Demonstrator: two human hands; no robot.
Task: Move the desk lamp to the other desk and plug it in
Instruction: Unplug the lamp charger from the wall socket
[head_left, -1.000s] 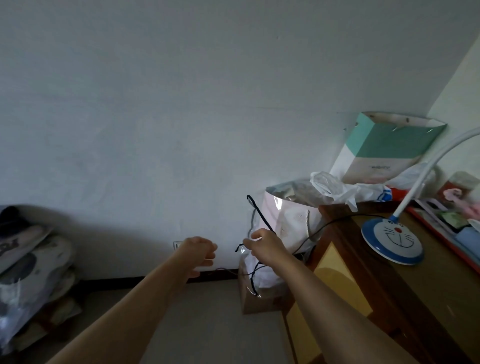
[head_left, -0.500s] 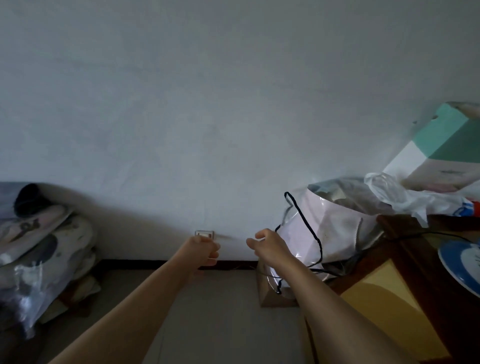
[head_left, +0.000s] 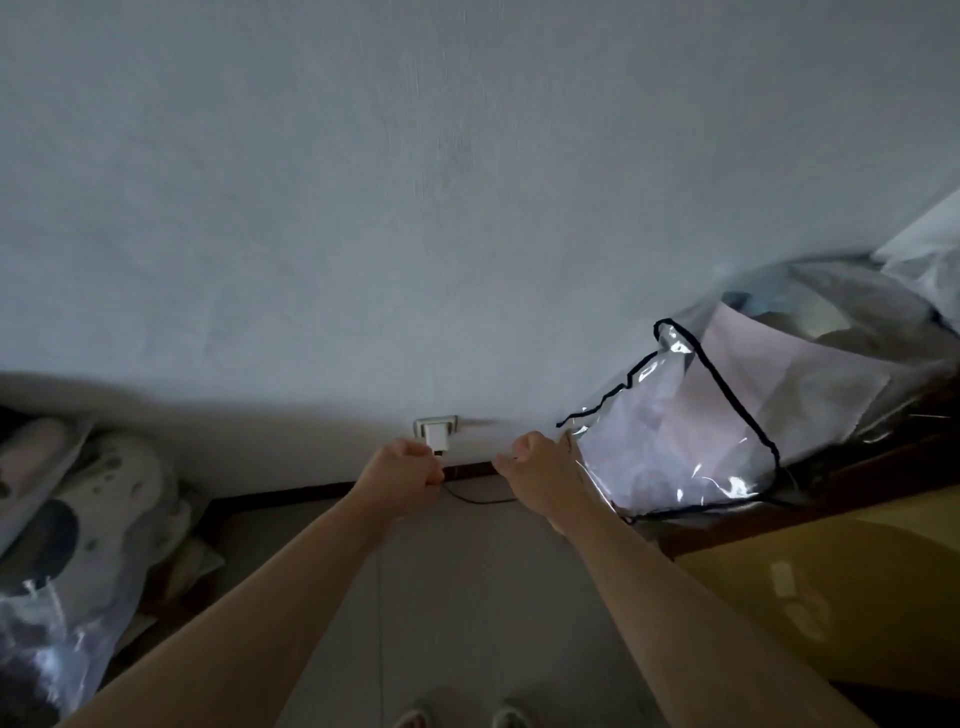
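The lamp itself is out of view. A white adapter (head_left: 436, 435) sits in the wall socket (head_left: 435, 422) low on the wall. My left hand (head_left: 402, 475) is a closed fist right under the adapter, gripping the end of the thin black lamp cable (head_left: 475, 500). The cable sags along the skirting board to my right hand (head_left: 540, 478), which is closed around it, knuckles up, beside a clear plastic bag. How the cable end meets the adapter is hidden by my left fingers.
A clear plastic bag with black trim (head_left: 717, 431) bulges at the right, touching my right hand. Below it runs the brown and yellow desk side (head_left: 810, 566). Bagged bedding (head_left: 72, 525) is piled on the floor at the left. My feet (head_left: 457, 717) stand on grey tiles.
The view has swung left and closer to the wall, so the lamp and desk top have left the frame. Both hands have dropped toward the socket, and my left fist now sits under the adapter.
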